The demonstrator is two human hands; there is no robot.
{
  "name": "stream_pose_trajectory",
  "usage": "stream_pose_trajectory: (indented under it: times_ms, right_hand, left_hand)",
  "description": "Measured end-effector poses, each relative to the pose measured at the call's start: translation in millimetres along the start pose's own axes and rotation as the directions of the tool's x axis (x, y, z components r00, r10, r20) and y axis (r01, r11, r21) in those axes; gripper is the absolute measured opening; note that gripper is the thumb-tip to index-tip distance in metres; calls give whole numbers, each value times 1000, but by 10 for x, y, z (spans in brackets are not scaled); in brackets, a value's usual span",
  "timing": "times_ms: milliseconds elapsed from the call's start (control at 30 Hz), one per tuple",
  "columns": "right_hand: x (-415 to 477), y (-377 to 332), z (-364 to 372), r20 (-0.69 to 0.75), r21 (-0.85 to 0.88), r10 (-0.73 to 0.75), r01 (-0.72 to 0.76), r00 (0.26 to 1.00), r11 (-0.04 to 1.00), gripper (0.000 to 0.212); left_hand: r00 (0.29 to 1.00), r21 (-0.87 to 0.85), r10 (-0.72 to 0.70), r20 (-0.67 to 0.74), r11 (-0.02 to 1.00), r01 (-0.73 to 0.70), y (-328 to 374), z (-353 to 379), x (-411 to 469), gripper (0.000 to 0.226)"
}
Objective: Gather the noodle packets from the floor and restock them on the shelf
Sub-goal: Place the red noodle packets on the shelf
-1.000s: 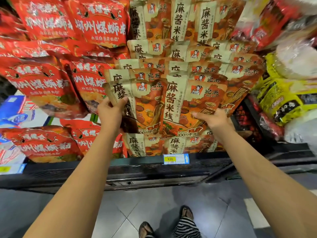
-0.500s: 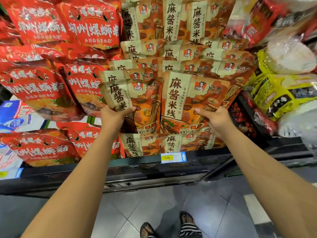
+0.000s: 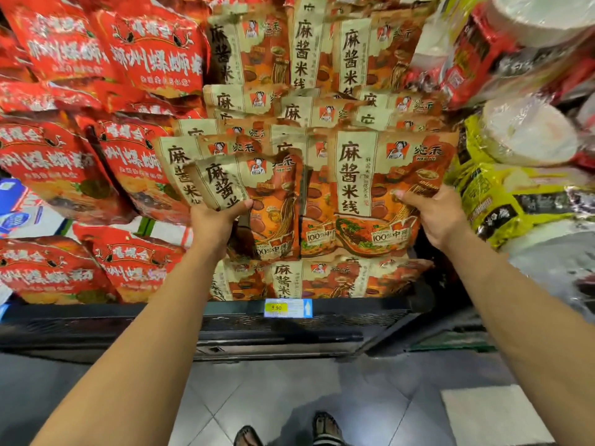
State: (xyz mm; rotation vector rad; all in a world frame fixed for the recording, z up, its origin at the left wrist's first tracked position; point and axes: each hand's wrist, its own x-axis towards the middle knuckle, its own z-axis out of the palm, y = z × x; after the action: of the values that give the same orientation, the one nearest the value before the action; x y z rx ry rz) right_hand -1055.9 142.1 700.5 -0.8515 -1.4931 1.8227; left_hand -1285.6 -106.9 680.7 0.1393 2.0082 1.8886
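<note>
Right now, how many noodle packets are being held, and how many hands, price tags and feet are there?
Beige noodle packets held: 2
Left hand and right hand: 2
Price tag: 1
Feet: 2
Total: 7

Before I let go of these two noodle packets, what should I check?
1. Left hand grips the tilted beige-and-orange plastic noodle packet: ok.
2. Right hand grips the upright beige-and-orange packet by its right edge: ok.
3. Tilted packet squared with its row: not ok, it leans and overlaps its neighbours.
4. Both packets among matching stock above the black shelf edge: ok.
5. Packet bottoms resting on the packets below: cannot tell.
</note>
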Motion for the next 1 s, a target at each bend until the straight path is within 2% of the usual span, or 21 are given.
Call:
stream_pose_trajectory:
  times_ms: [67, 167, 300, 367, 433, 500, 600, 700, 767, 867, 1000]
  right_hand:
    - [-23, 148, -89, -39, 13, 30, -30, 999, 999, 73]
    - [-68, 323, -171, -129, 121, 86, -70, 988, 990, 40]
    - [-70, 323, -173, -89, 144, 126, -113, 988, 983, 21]
    - [-57, 304, -186, -98, 129, 122, -109, 988, 986, 19]
    - [-56, 314, -205, -149, 49, 100, -93, 984, 994, 31]
    - [-94, 350, -198, -241, -54, 114, -130, 964, 990, 52]
    - [-248, 454, -94, -441, -145, 116, -198, 890, 969, 74]
    - [-451, 500, 95, -553, -353, -52, -177, 831, 919, 79]
    - [-596, 413, 273, -553, -437, -167, -113, 816, 893, 70]
    - [-834, 279, 663, -462, -571, -309, -13, 832, 821, 54]
    - [-1177, 370, 1315, -292, -621, -251, 16, 923, 783, 46]
  left_hand:
    - [1000, -4, -13, -25, 1000, 13, -8, 24, 6, 21]
    - [999, 9, -36, -36, 999, 36, -44, 16, 54, 23]
    - [997, 15, -50, -57, 999, 51, -56, 54, 43, 25]
    - [996, 11, -56, -66, 998, 57, -43, 72, 25, 24]
    - [996, 28, -40, -80, 999, 43, -48, 58, 14, 28]
    - [994, 74, -4, -112, 997, 13, -71, 32, -17, 44]
    - [974, 161, 57, -221, 987, -22, -127, 6, -105, 66]
    - [952, 201, 128, -277, 977, -73, -161, -82, -218, 73]
    - [944, 233, 195, -265, 963, -133, -156, -197, -315, 75]
    - [925, 320, 297, -238, 923, -214, -156, -448, -449, 76]
    - [912, 378, 331, -244, 898, -225, -150, -788, -635, 74]
